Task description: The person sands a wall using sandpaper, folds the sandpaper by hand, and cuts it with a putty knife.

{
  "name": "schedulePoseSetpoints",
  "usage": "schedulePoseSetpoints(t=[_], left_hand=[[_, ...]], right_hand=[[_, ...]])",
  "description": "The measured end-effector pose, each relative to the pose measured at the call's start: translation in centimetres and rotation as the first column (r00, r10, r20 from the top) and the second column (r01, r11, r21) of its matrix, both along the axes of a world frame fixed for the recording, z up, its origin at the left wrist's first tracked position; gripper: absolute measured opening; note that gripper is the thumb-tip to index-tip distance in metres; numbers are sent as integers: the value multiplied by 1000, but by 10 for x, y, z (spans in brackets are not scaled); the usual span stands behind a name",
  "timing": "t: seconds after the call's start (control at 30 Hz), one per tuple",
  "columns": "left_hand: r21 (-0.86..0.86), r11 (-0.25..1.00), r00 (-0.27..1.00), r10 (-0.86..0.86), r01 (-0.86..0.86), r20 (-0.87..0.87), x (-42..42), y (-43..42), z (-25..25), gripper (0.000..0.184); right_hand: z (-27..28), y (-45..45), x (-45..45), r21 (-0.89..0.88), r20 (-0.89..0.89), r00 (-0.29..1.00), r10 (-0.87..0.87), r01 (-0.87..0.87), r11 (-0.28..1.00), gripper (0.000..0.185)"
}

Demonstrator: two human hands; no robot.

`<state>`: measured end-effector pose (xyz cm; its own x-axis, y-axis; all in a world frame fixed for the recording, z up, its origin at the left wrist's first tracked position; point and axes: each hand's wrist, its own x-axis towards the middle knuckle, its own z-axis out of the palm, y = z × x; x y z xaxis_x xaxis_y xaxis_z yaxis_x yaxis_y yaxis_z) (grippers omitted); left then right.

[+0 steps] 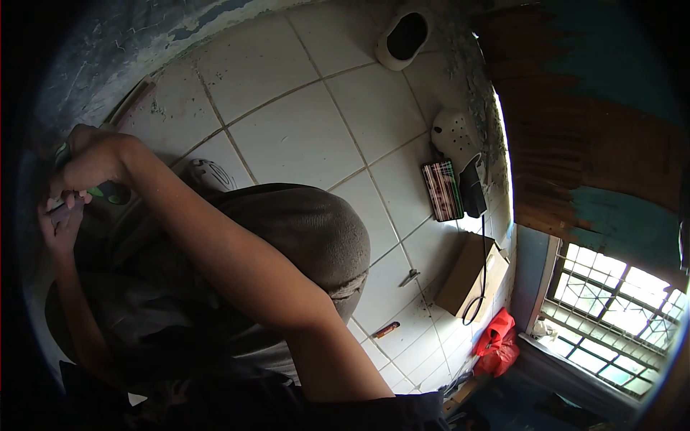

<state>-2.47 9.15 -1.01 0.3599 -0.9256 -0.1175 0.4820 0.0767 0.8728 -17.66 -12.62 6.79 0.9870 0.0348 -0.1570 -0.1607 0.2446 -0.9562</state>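
Note:
At the far left edge of the head view, both hands are close together at a dark object with green patches [108, 192], whose kind I cannot make out. My right hand [92, 161] bends over it with curled fingers, the long forearm crossing above my knee. Below it, my left hand [65, 221] has its fingers curled around something small and dark that is mostly hidden. Dark trousers [316, 223] cover my bent leg. Just right of the hands, a grey patterned shoe or sock [208, 174] shows behind the knee.
White floor tiles [295, 136] stretch ahead. Pale clogs [454, 136] lie near the wall, with a striped phone-like slab [442, 190], a cardboard box [471, 276] with a black cable, a red plastic bag [497, 345], a small orange-brown item [387, 330] and a small metallic piece [410, 278].

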Motion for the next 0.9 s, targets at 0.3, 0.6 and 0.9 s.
schedulePoseSetpoints(t=[0.3,0.6,0.9], left_hand=[[115,991,974,-36,63,-224,-16,-36,21,17],[316,937,936,236,-148,-261,-33,-55,33,21],[95,994,916,86,-53,-391,20,-17,-12,34]], right_hand=[[-12,-4,8,-10,-138,968,-208,209,978,31],[-17,-3,11,-14,-57,956,-289,289,957,45],[-38,11,24,-382,23,912,-409,386,840,42]])
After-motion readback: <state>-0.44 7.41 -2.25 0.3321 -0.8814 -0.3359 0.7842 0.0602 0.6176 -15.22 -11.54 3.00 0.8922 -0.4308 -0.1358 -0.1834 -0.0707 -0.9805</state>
